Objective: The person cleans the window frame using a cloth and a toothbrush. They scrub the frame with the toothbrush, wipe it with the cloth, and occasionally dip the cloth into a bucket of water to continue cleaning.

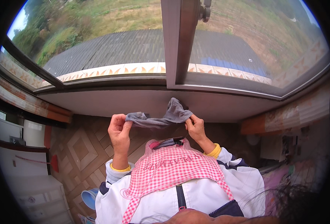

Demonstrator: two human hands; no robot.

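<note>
A grey cloth [156, 121] is stretched between my two hands, in front of the windowsill. My left hand [119, 131] pinches its left end between thumb and fingers. At the other end, my right hand [194, 128] grips a corner, and the cloth bunches upward just beside it. The middle of the cloth sags a little. Behind it runs the pale windowsill [103, 102]; whether the cloth touches the sill I cannot tell. Below my hands, a dark folded item [167, 143] shows at the pocket of the pink checked apron [179, 165].
A window frame [179, 44] with glass panes rises beyond the sill, a tiled roof [112, 47] outside. Patterned curtains [288, 117] hang at both sides. On the left are a white cabinet [28, 162], a red-headed tool [54, 163] and a blue basin [90, 198] on the floor.
</note>
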